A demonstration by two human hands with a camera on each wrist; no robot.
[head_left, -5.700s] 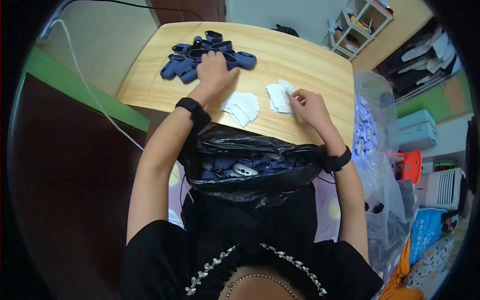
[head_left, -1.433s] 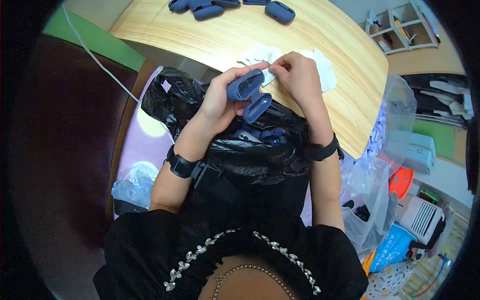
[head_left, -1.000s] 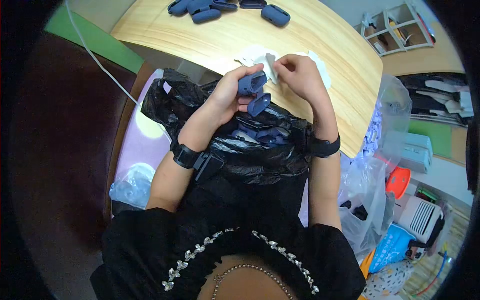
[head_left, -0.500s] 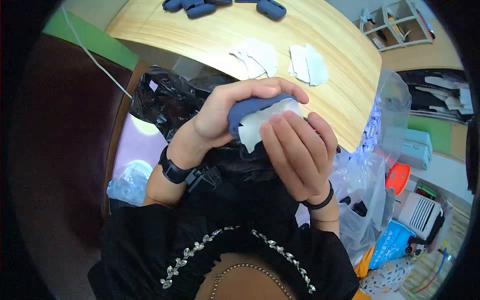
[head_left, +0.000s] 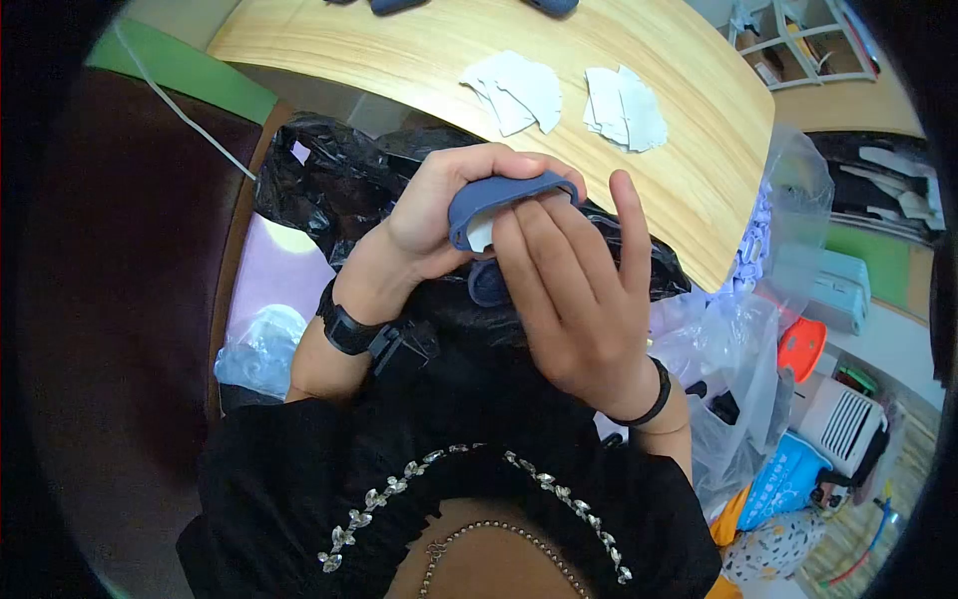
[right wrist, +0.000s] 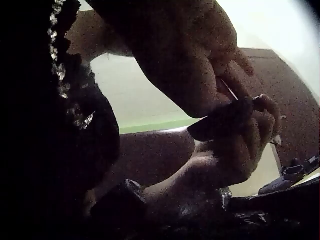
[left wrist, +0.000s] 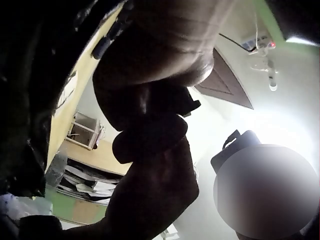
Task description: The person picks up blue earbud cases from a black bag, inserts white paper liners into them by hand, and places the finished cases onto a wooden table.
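Observation:
In the head view the left hand grips a dark blue case, its thumb and fingers curled round the case. A white piece shows inside the case's opening. The right hand has several straight fingers pressed into that opening over the white piece, with one finger sticking up apart. Below the case hangs a smaller blue part, partly hidden by the right hand. Both wrist views are dark; in the right wrist view the two hands meet around the case.
Two groups of white pieces, left and right, lie on the wooden table. More blue cases are at its far edge. A black plastic bag is beneath the hands; clear bags stand at the right.
A white piece was picked off the table by the right hand and brought to the blue case. Since half a second ago it has gone deeper inside, and the right fingers have straightened.

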